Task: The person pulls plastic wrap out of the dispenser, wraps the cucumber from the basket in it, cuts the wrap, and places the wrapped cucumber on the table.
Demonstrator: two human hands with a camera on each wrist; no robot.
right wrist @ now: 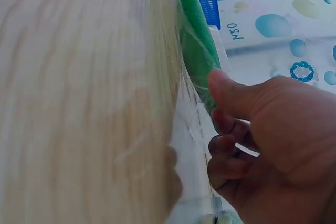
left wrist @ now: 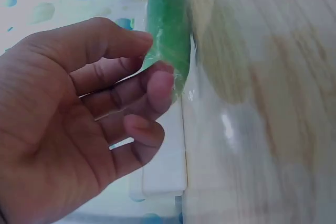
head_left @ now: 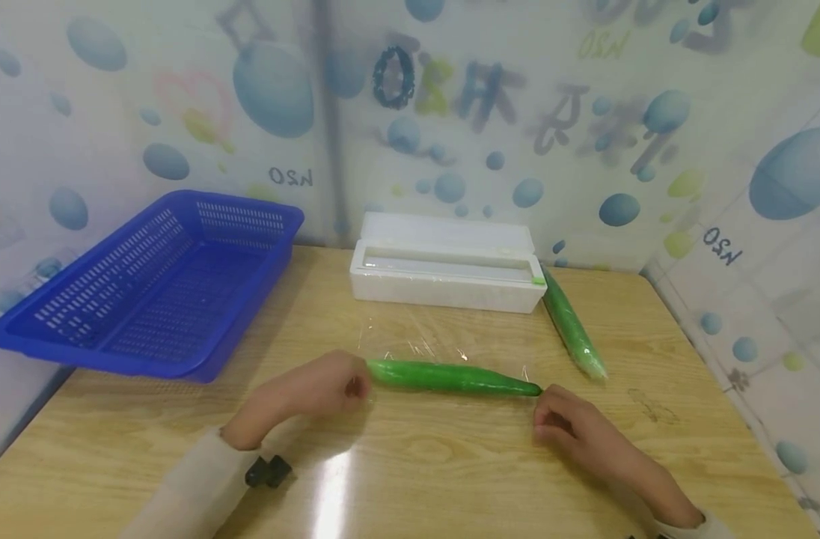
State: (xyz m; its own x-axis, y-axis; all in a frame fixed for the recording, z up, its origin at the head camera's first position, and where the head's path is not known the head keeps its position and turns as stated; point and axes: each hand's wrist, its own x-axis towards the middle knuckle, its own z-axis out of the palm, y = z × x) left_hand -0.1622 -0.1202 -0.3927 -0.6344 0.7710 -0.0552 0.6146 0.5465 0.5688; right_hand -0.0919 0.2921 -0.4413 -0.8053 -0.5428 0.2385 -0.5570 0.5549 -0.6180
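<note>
1. we had a long, tapering green cucumber (head_left: 450,376) lying crosswise on the pale, wood-grained bench (head_left: 437,486), between our two hands, with a thin sheet of clear plastic film (head_left: 417,337) spread behind it.
2. our left hand (head_left: 332,382) was at the paler end, fingers curled; it seemed to be pinching the film there.
3. our right hand (head_left: 578,427) was curled at the narrow, dark tip, thumb against it, and also appeared to be gripping film.
4. we judged the step in hand to be wrapping the cucumber; the next move called for keeping the film taut at both ends while rolling evenly toward the box, lest it crease or slip.
5. at the back of the bench sat a long white box (head_left: 444,288) with its lid raised; a second slim green cucumber (head_left: 571,326), shiny as if wrapped, lay slanting beside its right end.
6. a blue perforated plastic basket (head_left: 258,296) stood at the left.
7. behind rose a pale wall (head_left: 551,209) patterned with blue and green spots and lettering, and light glared off the bench near us.
</note>
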